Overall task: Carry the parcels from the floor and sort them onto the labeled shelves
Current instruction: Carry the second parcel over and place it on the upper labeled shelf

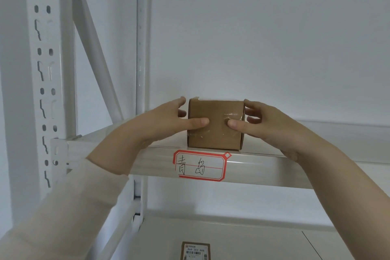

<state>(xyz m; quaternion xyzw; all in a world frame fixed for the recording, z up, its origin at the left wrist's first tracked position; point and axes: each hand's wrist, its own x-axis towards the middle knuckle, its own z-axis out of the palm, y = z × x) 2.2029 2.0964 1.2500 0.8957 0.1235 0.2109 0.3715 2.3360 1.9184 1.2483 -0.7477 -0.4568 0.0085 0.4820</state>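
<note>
A small brown cardboard parcel (215, 133), taped on its front, sits at the front edge of the upper white shelf (274, 167). My left hand (166, 120) grips its left side, thumb pressed on the front face. My right hand (272, 124) grips its right side, thumb on the front too. Right below the parcel, a red-bordered label (200, 165) with handwritten characters is stuck on the shelf's front beam.
A second brown parcel (195, 251) with a printed shipping label lies on the lower shelf (253, 243). A white slotted upright post (45, 82) and a diagonal brace (95, 48) stand at the left. A white wall is behind the shelves.
</note>
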